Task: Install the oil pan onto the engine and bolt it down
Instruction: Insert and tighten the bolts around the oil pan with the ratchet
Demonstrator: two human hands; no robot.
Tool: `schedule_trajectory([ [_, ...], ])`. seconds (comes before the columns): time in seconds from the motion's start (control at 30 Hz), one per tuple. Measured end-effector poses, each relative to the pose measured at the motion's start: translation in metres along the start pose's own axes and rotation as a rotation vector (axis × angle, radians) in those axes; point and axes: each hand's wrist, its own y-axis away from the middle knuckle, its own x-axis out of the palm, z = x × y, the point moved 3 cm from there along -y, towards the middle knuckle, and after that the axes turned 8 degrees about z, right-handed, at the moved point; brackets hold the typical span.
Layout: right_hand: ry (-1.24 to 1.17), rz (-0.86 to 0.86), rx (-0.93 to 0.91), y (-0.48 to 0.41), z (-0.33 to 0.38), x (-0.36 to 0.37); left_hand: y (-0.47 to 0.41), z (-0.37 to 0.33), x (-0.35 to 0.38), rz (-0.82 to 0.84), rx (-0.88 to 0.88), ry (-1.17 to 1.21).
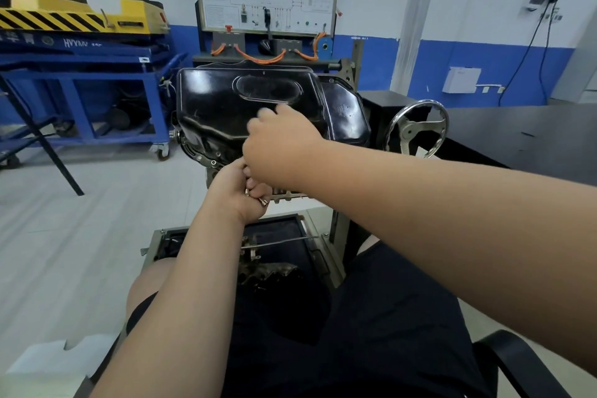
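Head view: the glossy black stamped-metal oil pan [258,103] sits on the engine [200,152], which is mounted on a stand beside a silver spoked handwheel [416,129]. The left hand [239,194] is cupped closed below the pan's near edge, holding several small metallic bolts [263,201]. The right hand [277,149] reaches down into the left, fingers bent; its grip cannot be determined.

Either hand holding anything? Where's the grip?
Left hand is closed around small bolts, ends poking out. Right hand reaches into it; its own grip is unclear.
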Motion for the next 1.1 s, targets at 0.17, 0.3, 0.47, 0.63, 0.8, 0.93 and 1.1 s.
schedule_trajectory([
  [0.17, 0.186, -0.261, -0.153, 0.001, -0.007, -0.003, -0.003, -0.004, 0.006, 0.02, 0.024, 0.073],
  [0.3, -0.128, 0.002, 0.138, -0.005, -0.003, 0.002, -0.002, -0.007, 0.005, -0.057, 0.013, -0.01],
  [0.47, -0.137, -0.017, 0.114, -0.006, 0.007, 0.002, 0.002, -0.005, 0.001, -0.133, 0.057, -0.091],
  [0.63, 0.213, -0.266, -0.237, -0.003, -0.003, -0.003, -0.002, -0.005, 0.003, -0.042, 0.046, 0.076],
  [0.8, -0.01, -0.061, 0.04, -0.002, -0.008, -0.004, -0.006, 0.0, -0.003, -0.038, 0.077, 0.082],
  [0.93, -0.23, 0.05, 0.161, -0.001, -0.005, 0.002, -0.003, 0.003, -0.008, -0.057, 0.1, 0.011],
  [1.1, 0.2, -0.223, -0.198, 0.0, -0.005, 0.0, -0.006, 0.001, -0.001, 0.043, 0.021, 0.133],
])
